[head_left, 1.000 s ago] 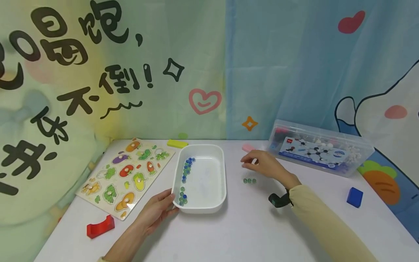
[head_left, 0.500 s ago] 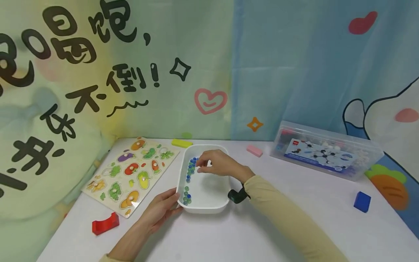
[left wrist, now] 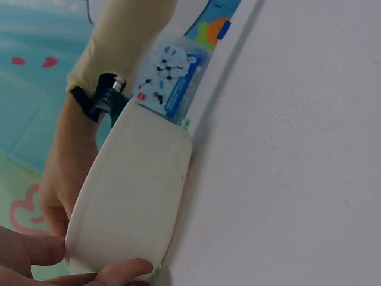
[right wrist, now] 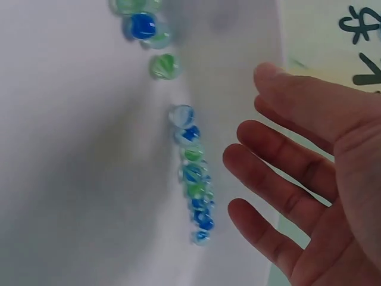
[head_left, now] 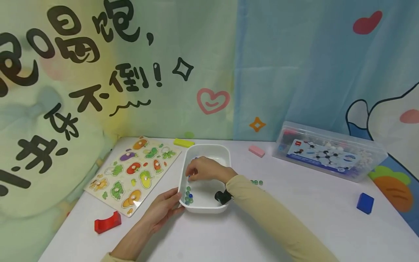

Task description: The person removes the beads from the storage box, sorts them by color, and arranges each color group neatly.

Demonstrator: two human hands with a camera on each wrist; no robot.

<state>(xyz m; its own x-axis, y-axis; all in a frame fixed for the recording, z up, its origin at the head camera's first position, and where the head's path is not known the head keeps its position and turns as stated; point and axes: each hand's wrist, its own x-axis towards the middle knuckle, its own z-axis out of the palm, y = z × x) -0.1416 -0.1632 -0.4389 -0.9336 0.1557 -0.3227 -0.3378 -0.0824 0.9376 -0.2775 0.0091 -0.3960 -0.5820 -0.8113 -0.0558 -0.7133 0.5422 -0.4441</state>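
Note:
A white rectangular tray (head_left: 204,210) stands on the table with blue and green glass marbles (head_left: 188,198) along its left side. My left hand (head_left: 162,208) grips its near left corner, the thumb at the rim and fingers low on the wall. My right hand (head_left: 207,169) is inside the tray over the marble row, hiding part of it in the head view. In the right wrist view its fingers (right wrist: 277,193) are loosely bent beside a row of marbles (right wrist: 194,173), with no marble visible between thumb and forefinger. Several green marbles (head_left: 258,182) lie on the table right of the tray.
A vegetable puzzle board (head_left: 132,174) lies left of the tray, with a red arched block (head_left: 108,222) in front. A yellow block (head_left: 184,142) and a pink block (head_left: 256,151) lie behind. A clear lidded box (head_left: 328,153) and a blue block (head_left: 365,203) are at right.
My right hand has moved left from above the table near the green marbles into the tray, then lower over the marble row. My left hand keeps its grip on the tray; the head view shifted slightly.

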